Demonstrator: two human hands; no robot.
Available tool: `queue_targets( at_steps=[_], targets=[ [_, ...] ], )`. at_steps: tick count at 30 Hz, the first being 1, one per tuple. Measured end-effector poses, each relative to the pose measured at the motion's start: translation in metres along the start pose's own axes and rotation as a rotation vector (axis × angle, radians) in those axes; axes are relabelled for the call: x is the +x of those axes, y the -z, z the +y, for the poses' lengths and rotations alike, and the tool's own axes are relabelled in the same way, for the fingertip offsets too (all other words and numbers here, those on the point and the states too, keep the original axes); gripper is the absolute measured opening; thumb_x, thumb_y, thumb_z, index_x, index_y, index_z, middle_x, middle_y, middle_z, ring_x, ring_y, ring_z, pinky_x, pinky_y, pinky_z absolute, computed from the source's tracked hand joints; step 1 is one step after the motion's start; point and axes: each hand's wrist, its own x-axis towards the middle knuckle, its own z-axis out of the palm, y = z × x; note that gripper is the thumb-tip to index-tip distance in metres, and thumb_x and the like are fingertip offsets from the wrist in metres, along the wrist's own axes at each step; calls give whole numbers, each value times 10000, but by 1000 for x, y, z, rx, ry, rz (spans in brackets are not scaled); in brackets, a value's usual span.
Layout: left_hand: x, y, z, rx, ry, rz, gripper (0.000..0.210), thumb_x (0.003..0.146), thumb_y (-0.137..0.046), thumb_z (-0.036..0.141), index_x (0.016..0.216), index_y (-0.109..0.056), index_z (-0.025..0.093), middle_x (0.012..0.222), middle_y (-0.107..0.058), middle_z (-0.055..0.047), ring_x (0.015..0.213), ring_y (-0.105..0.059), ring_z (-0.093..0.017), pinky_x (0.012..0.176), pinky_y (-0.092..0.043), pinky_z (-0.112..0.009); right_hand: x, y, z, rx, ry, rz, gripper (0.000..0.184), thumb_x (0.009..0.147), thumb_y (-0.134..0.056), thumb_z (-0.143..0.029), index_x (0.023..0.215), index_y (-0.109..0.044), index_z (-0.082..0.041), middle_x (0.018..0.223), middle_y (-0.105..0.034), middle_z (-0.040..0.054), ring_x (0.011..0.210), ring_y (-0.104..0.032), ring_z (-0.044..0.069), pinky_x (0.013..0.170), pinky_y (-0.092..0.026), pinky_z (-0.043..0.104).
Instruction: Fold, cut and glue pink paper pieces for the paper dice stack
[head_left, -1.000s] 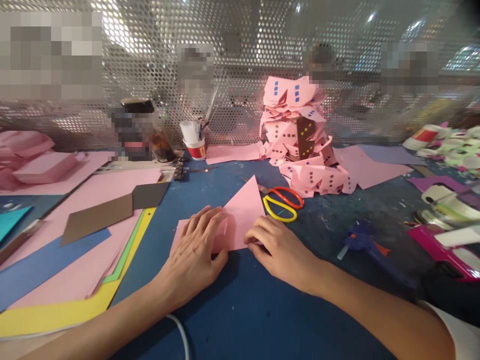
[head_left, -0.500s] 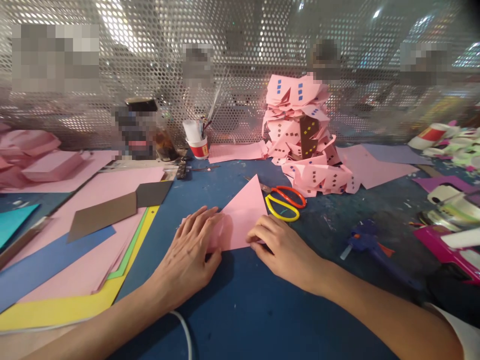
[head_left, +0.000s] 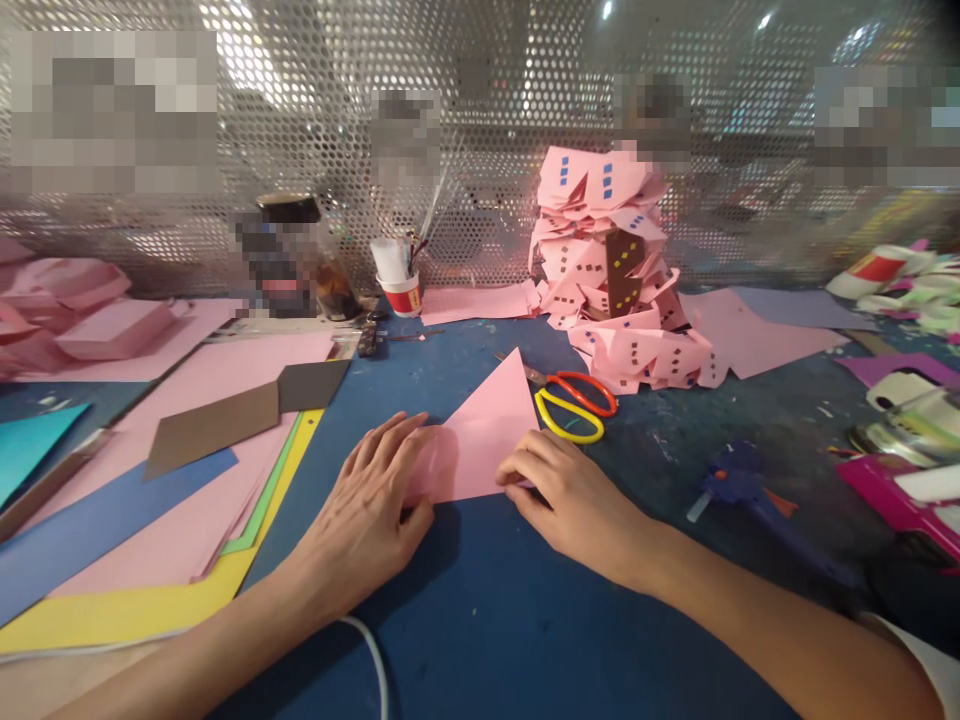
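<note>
Leftward across the pink paper [head_left: 484,440] your left grip [head_left: 367,515] has slid, fingers spread flat. Your right grip [head_left: 566,495] curls at its near right corner; whether it pinches can't be told. Lying between your grips, the sheet should handle light and crease easily; hold it by its edges.

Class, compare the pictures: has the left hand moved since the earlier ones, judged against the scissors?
Yes. The left hand has slid leftward, farther from the scissors.
</note>
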Motion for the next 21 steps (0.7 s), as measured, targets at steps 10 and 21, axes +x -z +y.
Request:
queue_targets(
  at_steps=[10,21],
  targets=[
    [-7,6,-13,17,16,1,602,871,-484,220,1462,-375,232,1552,-435,-115,1488,-321,-328,1179,-348,-557,0,0,0,6,-5,0,153,939,-582,-66,971,-631,-207,1006,-628,36,983,-585,196,900,-483,367],
    [-4,2,-8,19,81,34,592,912,-539,413,1453,-415,207,1528,-474,-143,1466,-367,-353,1173,-351,-587,0,1,-1,3,6,7,170,942,-562,-59,973,-637,-208,1002,-636,43,979,-590,198,899,-496,380]
  ],
)
